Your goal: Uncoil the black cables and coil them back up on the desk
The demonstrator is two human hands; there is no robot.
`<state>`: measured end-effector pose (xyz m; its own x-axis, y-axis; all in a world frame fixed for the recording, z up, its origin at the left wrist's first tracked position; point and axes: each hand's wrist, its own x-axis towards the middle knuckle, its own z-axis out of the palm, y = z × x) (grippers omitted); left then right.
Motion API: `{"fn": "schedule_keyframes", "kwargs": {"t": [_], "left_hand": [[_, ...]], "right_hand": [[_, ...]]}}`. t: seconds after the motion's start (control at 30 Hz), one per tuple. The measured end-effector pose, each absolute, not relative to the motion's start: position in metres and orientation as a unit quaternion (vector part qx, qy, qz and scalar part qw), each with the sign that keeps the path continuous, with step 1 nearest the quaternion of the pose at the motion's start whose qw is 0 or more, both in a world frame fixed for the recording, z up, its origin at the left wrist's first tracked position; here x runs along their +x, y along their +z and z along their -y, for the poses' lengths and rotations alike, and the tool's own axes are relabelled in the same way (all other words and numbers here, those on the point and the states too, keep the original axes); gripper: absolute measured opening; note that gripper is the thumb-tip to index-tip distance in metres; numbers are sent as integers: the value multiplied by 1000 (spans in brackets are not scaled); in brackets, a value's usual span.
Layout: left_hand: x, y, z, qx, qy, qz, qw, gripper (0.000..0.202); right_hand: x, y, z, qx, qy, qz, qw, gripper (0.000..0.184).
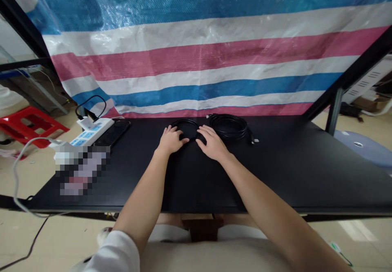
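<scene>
A coil of black cable (186, 121) lies on the black table between my two hands. My left hand (172, 140) rests palm down over the coil's left side, its fingers spread and the thumb pointing right. Over the coil's right side lies my right hand (212, 142), its fingers stretched out and the thumb a little apart. Both hands hide part of this coil. Just beyond my right hand is a second, thicker coil of black cable (229, 125), with connector ends showing at its upper left and lower right.
On the left of the black table (284, 174) are a white power strip (93, 131) with plugs in it, a black phone (112, 134) and a blurred-out patch. A striped plastic sheet (199, 63) hangs behind. A red stool (26, 125) stands on the floor at left.
</scene>
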<state>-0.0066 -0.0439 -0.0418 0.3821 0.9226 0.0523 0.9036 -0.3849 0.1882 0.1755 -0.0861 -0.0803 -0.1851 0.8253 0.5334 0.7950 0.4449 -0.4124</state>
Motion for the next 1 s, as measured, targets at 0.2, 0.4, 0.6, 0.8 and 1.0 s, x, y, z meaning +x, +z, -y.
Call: {"fn": "schedule_keyframes", "kwargs": {"t": [0.2,0.4,0.6,0.8,1.0], "left_hand": [[-6,-47,37,780,107,-615,41,33],[5,-50,40,735,169,-655,46,40],[9,-47,46,716,196,-665,85,53],[6,-46,49,721,188,-661,93,57],[4,-51,47,720,221,-653,79,60]], "right_hand": [[186,-69,89,-556,-40,707,436,32],[200,-69,84,-595,-84,641,478,26],[216,-66,81,-625,-121,596,489,19],[247,-70,74,-674,-168,514,503,12],[280,-79,69,-721,-198,424,512,4]]}}
